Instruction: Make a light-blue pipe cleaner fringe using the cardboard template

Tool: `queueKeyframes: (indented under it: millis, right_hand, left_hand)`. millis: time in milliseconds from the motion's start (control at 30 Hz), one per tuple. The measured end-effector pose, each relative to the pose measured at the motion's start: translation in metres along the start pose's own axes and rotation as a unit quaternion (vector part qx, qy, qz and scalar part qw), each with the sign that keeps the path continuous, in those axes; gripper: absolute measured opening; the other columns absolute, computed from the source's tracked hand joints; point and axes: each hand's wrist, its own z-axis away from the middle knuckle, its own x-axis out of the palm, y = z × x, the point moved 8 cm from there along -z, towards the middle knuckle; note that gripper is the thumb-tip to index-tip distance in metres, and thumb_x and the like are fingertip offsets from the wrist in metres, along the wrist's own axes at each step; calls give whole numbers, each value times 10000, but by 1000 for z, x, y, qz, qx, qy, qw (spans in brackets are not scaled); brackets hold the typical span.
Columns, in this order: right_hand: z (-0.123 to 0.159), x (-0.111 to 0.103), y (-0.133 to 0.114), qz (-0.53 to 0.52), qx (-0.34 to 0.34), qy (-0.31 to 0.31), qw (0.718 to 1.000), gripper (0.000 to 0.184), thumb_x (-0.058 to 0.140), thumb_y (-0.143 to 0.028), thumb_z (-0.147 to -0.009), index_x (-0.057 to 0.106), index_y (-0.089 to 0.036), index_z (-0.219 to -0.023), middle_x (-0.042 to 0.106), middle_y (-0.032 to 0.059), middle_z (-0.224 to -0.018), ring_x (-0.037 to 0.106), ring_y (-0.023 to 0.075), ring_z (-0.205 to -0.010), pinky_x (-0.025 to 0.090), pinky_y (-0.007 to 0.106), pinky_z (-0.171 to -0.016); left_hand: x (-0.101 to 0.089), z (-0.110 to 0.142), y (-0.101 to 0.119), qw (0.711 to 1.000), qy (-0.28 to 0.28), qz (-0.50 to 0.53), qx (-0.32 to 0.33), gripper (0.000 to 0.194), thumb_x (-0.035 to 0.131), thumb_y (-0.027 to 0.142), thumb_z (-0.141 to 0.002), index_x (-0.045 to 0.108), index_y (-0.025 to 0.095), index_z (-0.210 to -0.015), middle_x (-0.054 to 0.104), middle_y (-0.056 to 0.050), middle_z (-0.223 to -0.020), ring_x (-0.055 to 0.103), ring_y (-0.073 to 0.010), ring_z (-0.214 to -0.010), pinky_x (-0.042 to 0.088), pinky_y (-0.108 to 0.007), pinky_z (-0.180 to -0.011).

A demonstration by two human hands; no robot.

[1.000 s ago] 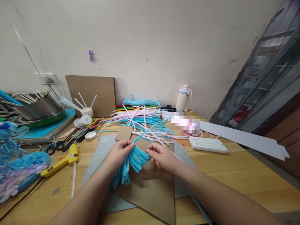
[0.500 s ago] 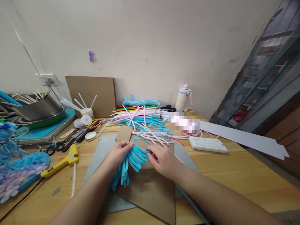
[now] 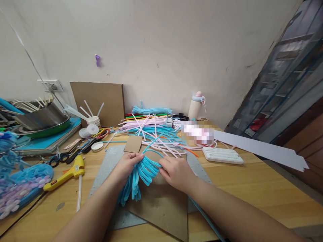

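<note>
No words, brand or number can be read. The yellow plastic hot-glue gun bears a small pale label on its body and a dark patch with reddish marks on its handle, both too small to make out. Faint marks on the top of the white, flat, rectangular case with rounded corners are illegible as well. A blurred block of large pixels hides whatever lies beneath it on the tabletop.
</note>
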Motion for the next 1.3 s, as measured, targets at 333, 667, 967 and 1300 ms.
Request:
queueKeyframes:
  millis: [333,667,967,1300]
  right_hand:
    - [3,-4,-12,-7,-72,34,997,255,369,-265,-880,539,-175,-713,594,27,-691,506,120,-637,243,274,-569]
    - [2,2,-17,60,-122,72,988,291,364,-241,-875,530,-165,-647,568,38,-631,475,122,-597,223,282,-559]
    - [4,1,0,-103,1,50,993,194,407,-278,-852,539,-174,-754,598,23,-707,513,118,-640,301,235,-594]
    - [-88,15,106,-6,261,-76,962,582,359,-167,-826,236,-329,-1371,591,56,-1089,578,216,-929,420,288,-693]
  left_hand:
    - [-1,2,4,999,29,-11,26,278,738,354,-569,602,121,-638,600,0,-518,529,-111,-433,430,-229,-464]
    - [-7,6,7,993,87,-6,83,300,747,361,-558,577,124,-628,575,19,-486,506,-89,-411,390,-200,-429]
    - [-17,2,15,988,110,-32,101,317,732,381,-576,576,126,-684,578,24,-525,517,-95,-444,398,-206,-456]
    - [-16,-9,-4,986,93,-114,78,324,694,423,-574,574,129,-641,557,11,-525,494,-104,-457,376,-213,-464]
